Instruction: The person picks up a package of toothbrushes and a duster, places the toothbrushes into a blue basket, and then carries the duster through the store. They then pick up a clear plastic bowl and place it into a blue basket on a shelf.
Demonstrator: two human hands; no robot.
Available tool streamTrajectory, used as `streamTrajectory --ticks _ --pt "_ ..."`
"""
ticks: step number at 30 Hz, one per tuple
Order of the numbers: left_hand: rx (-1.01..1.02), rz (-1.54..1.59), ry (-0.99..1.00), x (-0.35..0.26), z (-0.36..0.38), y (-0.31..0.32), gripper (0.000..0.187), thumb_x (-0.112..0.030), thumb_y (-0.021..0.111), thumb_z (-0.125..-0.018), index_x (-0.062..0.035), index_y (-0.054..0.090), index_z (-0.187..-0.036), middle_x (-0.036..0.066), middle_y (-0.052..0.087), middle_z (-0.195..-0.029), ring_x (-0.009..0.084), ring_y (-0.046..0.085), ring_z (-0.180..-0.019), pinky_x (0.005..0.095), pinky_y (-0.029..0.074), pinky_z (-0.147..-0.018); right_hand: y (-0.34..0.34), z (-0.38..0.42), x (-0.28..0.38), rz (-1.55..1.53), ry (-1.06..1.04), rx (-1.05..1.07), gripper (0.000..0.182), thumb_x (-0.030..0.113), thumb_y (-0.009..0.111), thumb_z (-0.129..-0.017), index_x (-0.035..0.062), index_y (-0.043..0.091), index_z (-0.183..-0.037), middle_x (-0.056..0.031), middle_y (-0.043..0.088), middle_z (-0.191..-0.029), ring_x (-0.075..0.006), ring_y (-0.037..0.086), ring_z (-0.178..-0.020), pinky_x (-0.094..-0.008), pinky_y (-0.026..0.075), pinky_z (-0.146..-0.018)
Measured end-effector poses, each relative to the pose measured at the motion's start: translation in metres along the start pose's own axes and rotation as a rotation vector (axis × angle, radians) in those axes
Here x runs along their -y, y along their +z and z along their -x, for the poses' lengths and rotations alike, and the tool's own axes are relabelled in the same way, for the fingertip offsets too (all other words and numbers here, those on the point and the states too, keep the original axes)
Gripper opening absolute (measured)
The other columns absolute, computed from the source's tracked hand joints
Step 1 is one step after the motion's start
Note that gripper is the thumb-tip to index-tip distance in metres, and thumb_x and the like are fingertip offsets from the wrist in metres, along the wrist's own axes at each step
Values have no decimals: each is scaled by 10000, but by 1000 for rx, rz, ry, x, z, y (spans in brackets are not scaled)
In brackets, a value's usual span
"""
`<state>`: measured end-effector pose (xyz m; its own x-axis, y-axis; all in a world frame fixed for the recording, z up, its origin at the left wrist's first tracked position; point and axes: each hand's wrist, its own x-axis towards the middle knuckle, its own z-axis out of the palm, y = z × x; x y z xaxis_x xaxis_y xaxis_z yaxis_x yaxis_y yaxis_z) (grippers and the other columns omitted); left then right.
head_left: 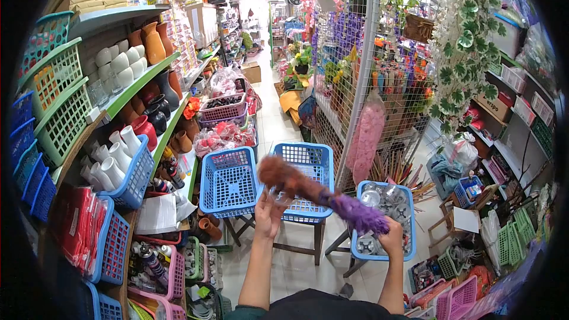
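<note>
The right hand (391, 238) is closed round the purple end of a fluffy duster (296, 182), likely for reach; the brown end extends toward the left hand (268, 216), whose part-curled fingers steady a clear item (282, 198) over a blue basket (308, 219).

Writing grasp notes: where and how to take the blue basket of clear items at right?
Likely best by its two side rims, coming from above: the blue basket sits upright, rim exposed, while loose clear items crowd its middle.
</note>
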<state>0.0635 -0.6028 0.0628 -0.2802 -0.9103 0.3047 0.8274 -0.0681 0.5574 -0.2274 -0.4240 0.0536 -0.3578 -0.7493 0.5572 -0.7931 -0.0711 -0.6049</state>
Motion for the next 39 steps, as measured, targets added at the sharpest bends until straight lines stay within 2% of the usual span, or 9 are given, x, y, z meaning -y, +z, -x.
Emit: streamTrajectory --ticks 20,22,26,32,34,36,37,38,39 --pt "-41 60 -63 -3 6 6 593 -233 596 -915 -60 307 -1404 139 479 -1331 292 525 -1190 467 466 -990 -6 11 -12 -17 -8 24 240 103 621 -632 7 661 -849 -167 646 -816 -383 612 -754 -393 471 -647" --pt "153 43 87 0 4 10 597 -231 586 -920 -33 297 -1403 161 475 -1334 313 530 -1184 477 466 -986 -8 12 -10 -51 -14 77 247 94 612 -634 8 662 -860 -168 649 -825 -386 611 -761 -392 471 -654" --pt "-2 40 -35 -2 5 5 509 -115 557 -913 13 336 -1353 191 468 -1335 332 523 -1194 486 474 -974 -7 13 -5 32 136 -99 240 79 601 -650 11 654 -874 -168 639 -816 -386 607 -761 -399 466 -659" --pt "-58 -793 210 5 5 -8 522 6 684 -789 24 427 -1243 147 537 -1222 197 545 -1129 350 446 -979 -9 9 -3 115 -3 -115 205 74 599 -654 33 647 -849 -124 577 -745 -343 547 -732 -412 405 -662" --pt "42 -610 442 14 11 -14 552 -77 735 -780 -17 480 -1265 98 553 -1208 161 517 -1127 309 410 -976 -10 5 1 142 -113 -77 195 77 601 -652 40 644 -838 -110 561 -746 -324 526 -744 -403 383 -679" --pt "6 -1642 844 8 11 -23 522 -100 742 -775 -34 516 -1241 89 552 -1216 162 543 -1084 309 423 -953 -10 3 2 226 -126 5 193 92 613 -645 49 641 -831 -93 560 -788 -293 505 -804 -378 352 -730" --pt "5 -1772 799 6 9 -27 480 -56 749 -751 -22 546 -1185 90 571 -1195 157 566 -1048 309 440 -930 -8 3 3 225 -127 5 193 92 613 -645 49 641 -831 -93 560 -788 -293 505 -804 -378 352 -730" --pt "4 -1772 800 8 8 -30 480 -56 749 -751 -22 546 -1185 90 571 -1195 157 566 -1048 309 440 -930 -5 3 4 226 -83 -17 195 83 607 -643 47 641 -832 -92 560 -788 -294 505 -810 -378 351 -738" --pt "3 -1300 554 11 7 -34 523 -56 747 -754 -22 506 -1217 90 533 -1235 180 539 -1101 332 403 -982 -2 3 4 227 -40 -39 197 74 601 -642 45 641 -833 -91 560 -789 -295 505 -817 -378 349 -746"
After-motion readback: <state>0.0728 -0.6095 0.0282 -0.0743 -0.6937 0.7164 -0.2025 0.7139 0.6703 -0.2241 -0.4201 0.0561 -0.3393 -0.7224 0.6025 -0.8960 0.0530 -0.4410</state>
